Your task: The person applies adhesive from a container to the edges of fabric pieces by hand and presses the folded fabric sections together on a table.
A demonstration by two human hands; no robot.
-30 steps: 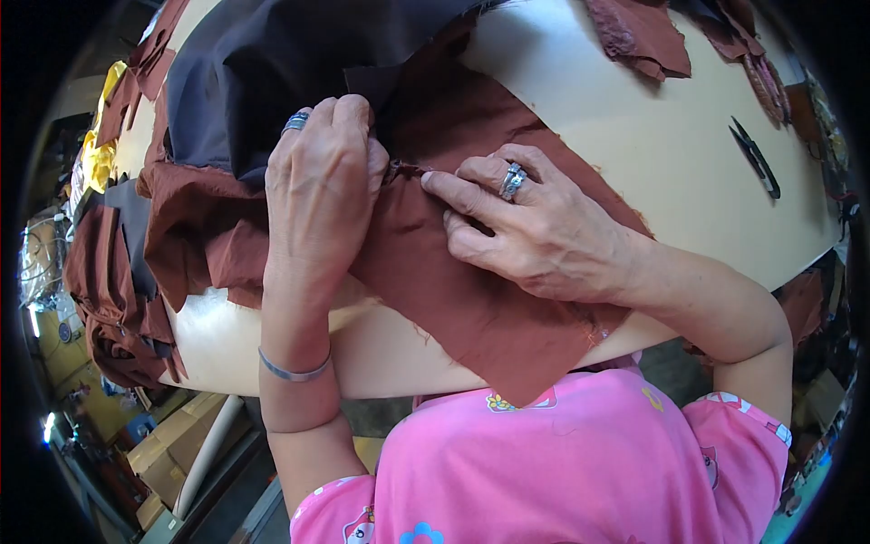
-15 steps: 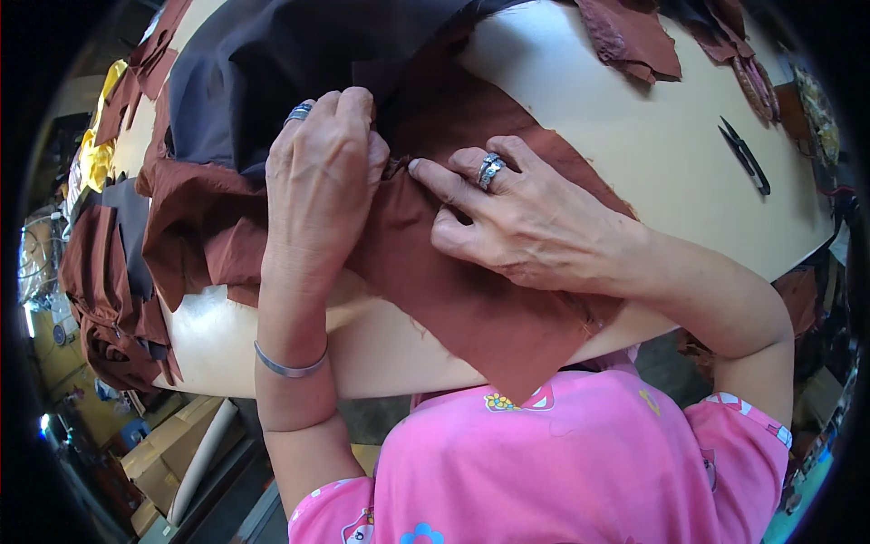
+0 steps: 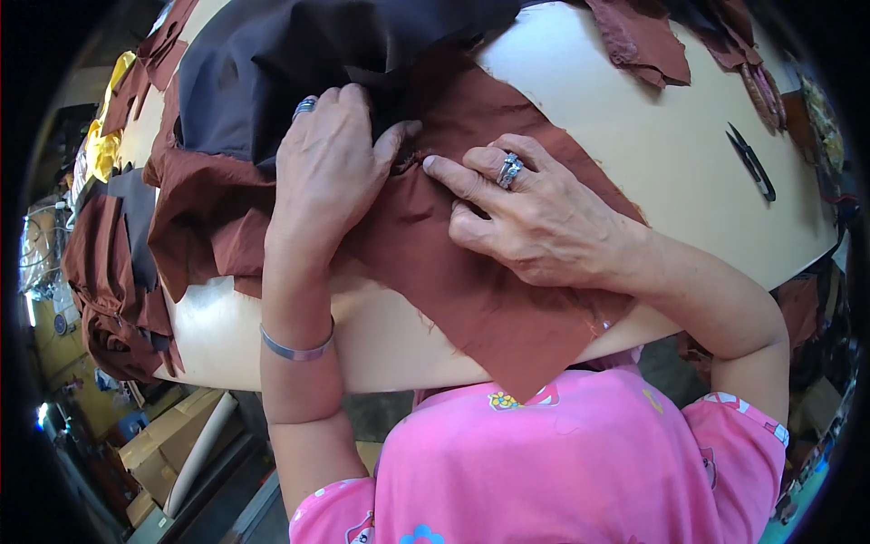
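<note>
A reddish-brown cloth piece (image 3: 507,299) with frayed edges lies on the table, joined or overlapping with a large dark cloth (image 3: 263,82) in a gathered spot between my hands. My left hand (image 3: 328,172) is closed on the dark cloth, fingers bent into its folds and their tips hidden; its thumb stretches right over the gathered spot. My right hand (image 3: 535,213) rests on the brown cloth, forefinger pointing to that same spot, with the other fingers curled on the fabric. What lies beneath the curled fingers is hidden.
Black thread snips (image 3: 750,163) lie on the pale table (image 3: 671,154) at the right. More brown cloth pieces (image 3: 639,41) lie at the far edge. A bundle of brown and dark cloth (image 3: 113,281) hangs over the left edge. Cardboard boxes (image 3: 172,435) stand below on the left.
My left thumb has lifted and straightened away from the fingers, showing more of the gathered spot. My right hand has shifted slightly right in view, its forefinger still at the cloth.
</note>
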